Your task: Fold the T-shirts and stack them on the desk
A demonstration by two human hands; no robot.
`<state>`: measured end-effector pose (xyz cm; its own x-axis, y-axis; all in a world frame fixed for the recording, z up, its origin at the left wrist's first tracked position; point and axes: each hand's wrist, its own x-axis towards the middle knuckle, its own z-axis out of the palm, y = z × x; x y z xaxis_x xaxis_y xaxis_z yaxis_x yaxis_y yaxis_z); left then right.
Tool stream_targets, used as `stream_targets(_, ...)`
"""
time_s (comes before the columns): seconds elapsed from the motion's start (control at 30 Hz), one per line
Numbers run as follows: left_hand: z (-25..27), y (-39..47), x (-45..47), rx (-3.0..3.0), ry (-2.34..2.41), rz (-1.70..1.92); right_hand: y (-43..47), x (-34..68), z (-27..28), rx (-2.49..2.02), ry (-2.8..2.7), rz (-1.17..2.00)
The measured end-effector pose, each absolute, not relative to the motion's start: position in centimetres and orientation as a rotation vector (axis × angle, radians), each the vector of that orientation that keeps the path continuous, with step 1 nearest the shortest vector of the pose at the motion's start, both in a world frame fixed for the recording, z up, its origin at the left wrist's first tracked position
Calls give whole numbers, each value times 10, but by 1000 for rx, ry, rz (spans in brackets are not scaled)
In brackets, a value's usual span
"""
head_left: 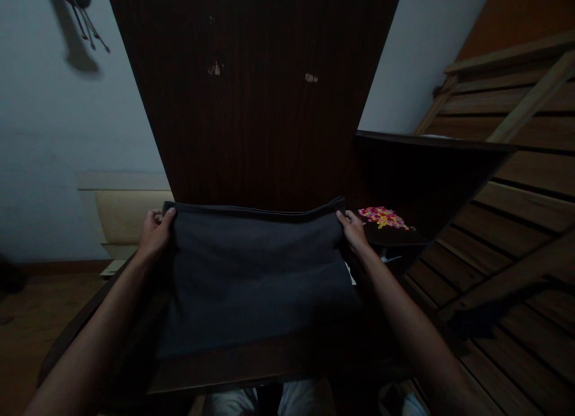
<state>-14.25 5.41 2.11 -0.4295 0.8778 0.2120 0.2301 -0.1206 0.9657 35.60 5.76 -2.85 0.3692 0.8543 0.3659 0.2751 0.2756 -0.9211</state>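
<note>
Forearms enter from the lower corners, the left [108, 311] and the right [399, 308], with pale-trousered legs [229, 402] below the table's front edge. Between the hands, a dark grey cloth [260, 278] is spread over a dark tabletop [224, 368], its far edge close to an upright dark wood panel [269, 104]. Layers show along that far edge; their number cannot be told.

Risk, as judged: uneven pull could skew the cloth or let the layers slip apart, the far edge already dipping slightly before its right corner. Creases across the middle could set if the fabric is pressed down slack. A wide swing of the right arm could disturb the small pink and yellow pieces [384, 217] in the open compartment [431, 188] just beyond.

Grip: the left hand [156, 229] is closed on the far left corner, thumb on top. The right hand [353, 229] pinches the far right corner; its fingers are partly hidden. Neither grip shows a gap.
</note>
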Motion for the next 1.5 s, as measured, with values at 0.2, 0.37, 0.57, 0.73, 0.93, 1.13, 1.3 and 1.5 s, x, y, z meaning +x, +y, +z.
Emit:
stream_targets(0.2, 14, 87, -140, 1349, 1845, 1569, 96, 348, -37, -1424, -1163, 516)
stream_targets(0.37, -13, 100, -140, 1335, 2025, 1267, 106, 345, -51, -1680, -1072, 848)
stream_targets(0.57, -44, 76, -160, 1350, 2025, 913, 80, 359, -69, -1777, -1109, 1163)
stream_targets(0.73, -50, 52, -160, 1124, 1806, 711, 60, 364, -78, -1854, -1269, 1230)
stream_targets(0.93, -49, 34, -150, 1011, 1622, 817, 47, 355, -74, -1761, -1391, 1055)
stream_targets(1.13, -54, 32, -149, 1018, 1622, 972, 40, 353, -77, -1689, -1151, 1087)
stream_targets(1.3, -48, 52, -140, 924, 1564, 1194, 56, 344, -85, -1632, -872, 1169)
stream_targets(1.5, -40, 97, -124, 720, 1461, 1328, 91, 322, -83, -1518, -759, 1218)
